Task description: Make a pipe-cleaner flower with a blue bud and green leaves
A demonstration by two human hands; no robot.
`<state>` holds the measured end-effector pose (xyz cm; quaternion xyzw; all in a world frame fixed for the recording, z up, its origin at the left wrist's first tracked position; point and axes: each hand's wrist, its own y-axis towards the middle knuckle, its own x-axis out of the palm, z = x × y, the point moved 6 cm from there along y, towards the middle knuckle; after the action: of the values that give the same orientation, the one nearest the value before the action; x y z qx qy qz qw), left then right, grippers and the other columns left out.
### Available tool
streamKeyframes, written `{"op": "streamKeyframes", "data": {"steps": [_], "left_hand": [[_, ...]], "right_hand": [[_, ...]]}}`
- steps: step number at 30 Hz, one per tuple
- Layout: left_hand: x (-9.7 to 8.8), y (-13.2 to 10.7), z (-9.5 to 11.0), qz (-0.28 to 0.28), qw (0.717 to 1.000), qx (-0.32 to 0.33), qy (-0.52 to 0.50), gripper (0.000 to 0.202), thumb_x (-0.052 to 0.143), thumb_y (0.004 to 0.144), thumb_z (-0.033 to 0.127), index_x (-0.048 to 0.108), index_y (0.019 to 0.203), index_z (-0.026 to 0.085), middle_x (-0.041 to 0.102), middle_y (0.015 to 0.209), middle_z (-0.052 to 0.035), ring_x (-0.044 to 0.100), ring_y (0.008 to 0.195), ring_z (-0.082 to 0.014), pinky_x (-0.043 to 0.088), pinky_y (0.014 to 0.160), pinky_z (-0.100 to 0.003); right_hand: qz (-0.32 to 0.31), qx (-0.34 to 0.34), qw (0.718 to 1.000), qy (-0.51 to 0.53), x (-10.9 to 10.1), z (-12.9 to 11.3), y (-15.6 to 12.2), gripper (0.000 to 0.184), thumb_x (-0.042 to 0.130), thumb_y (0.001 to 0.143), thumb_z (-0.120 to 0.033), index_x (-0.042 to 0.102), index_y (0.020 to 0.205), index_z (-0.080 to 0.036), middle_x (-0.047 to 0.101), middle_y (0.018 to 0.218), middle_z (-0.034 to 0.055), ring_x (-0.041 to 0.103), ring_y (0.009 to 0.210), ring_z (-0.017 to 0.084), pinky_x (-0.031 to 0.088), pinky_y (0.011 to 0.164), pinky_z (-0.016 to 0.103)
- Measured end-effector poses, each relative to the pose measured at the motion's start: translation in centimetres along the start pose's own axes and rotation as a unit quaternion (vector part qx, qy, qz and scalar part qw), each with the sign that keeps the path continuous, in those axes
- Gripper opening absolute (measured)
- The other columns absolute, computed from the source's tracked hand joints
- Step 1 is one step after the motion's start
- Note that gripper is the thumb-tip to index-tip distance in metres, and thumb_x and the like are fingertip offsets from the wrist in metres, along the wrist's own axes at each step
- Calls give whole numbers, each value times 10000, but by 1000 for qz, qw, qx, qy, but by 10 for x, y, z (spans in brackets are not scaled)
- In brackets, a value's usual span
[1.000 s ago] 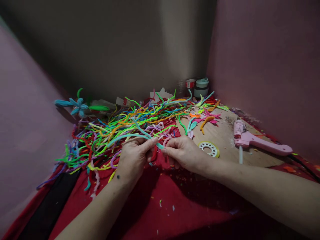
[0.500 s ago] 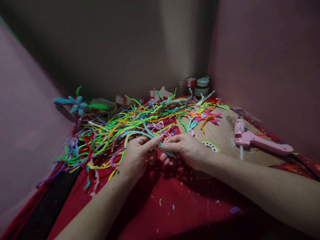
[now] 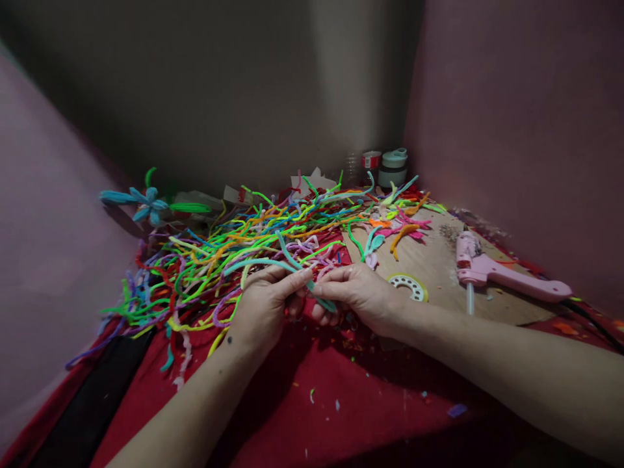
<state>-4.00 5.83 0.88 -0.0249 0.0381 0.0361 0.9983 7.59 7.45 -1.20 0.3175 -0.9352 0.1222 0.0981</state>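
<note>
A teal pipe cleaner (image 3: 260, 262) is bent between my two hands, with a loop near the fingertips and loose ends pointing left and up. My left hand (image 3: 270, 296) pinches it between thumb and forefinger. Close beside it, my right hand (image 3: 358, 292) grips the looped end with thumb and fingers. Just beyond the hands spreads a heap of many-coloured pipe cleaners (image 3: 263, 224). A teal pipe-cleaner loop (image 3: 374, 243) lies on the cardboard (image 3: 433, 260) past my right hand.
On the cardboard lie a pink glue gun (image 3: 487, 270) and a roll of tape (image 3: 414, 286). A blue pipe-cleaner flower (image 3: 151, 207) is at the far left. A lidded cup (image 3: 392, 168) stands at the back. Small scraps dot the red cloth (image 3: 361, 403).
Both hands stay close together on the teal pipe cleaner. Its long left end has swung slightly left and lower. The view has shifted a little.
</note>
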Motion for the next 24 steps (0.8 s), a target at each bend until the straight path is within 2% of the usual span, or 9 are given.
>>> {"op": "streamKeyframes", "data": {"steps": [8,13,15,17,19,21,22,24], "left_hand": [[1,2,-6,-26,1000,-5,1,286,647,766,346,544,578,156,443,433,49,391,394,-67,293,437,-225],[0,2,-4,-43,996,-5,74,346,601,795,382,509,559,145,452,468,41,364,408,-56,283,423,-209],[0,0,1,-52,991,15,121,304,588,805,366,536,599,147,452,480,42,369,421,-63,279,412,-204],[1,-3,11,-59,979,77,177,209,574,819,307,583,679,152,505,546,30,440,485,-81,332,445,-199],[2,-9,25,-60,944,202,253,106,552,833,219,629,797,157,585,711,-4,539,646,-107,421,578,-211],[4,-17,37,-50,877,341,336,157,527,839,141,644,940,163,593,876,-36,563,803,-128,443,700,-232],[5,-20,40,-46,839,392,374,208,518,839,118,636,1004,168,576,904,-43,557,825,-131,442,706,-235],[6,-24,42,-49,777,447,440,264,495,847,97,620,1068,170,540,880,-43,537,794,-131,435,655,-230]], "right_hand": [[-4,-7,1000,-1,-1,4,3,155,538,750,-184,610,623,-132,627,534,5,529,425,67,395,418,169],[20,-3,1000,24,-5,4,3,134,553,717,-183,591,597,-137,614,515,-2,515,404,69,375,396,173],[22,1,999,39,-6,4,3,118,560,710,-188,590,607,-139,611,507,-2,521,400,76,377,390,175],[19,-2,998,52,-7,3,4,103,567,699,-186,590,611,-137,607,498,-2,524,397,79,386,392,178],[13,-16,998,64,-8,1,5,94,572,681,-175,584,598,-134,601,486,-2,522,393,80,403,403,184],[6,-21,997,74,-8,1,7,83,570,665,-167,577,589,-135,598,475,-1,514,382,85,420,412,197],[0,-19,997,77,-8,1,8,77,568,659,-166,573,589,-136,596,471,-2,509,375,87,426,416,205],[-15,-14,997,76,-7,1,8,64,563,655,-166,570,597,-138,595,469,-2,499,369,89,431,425,215]]}}
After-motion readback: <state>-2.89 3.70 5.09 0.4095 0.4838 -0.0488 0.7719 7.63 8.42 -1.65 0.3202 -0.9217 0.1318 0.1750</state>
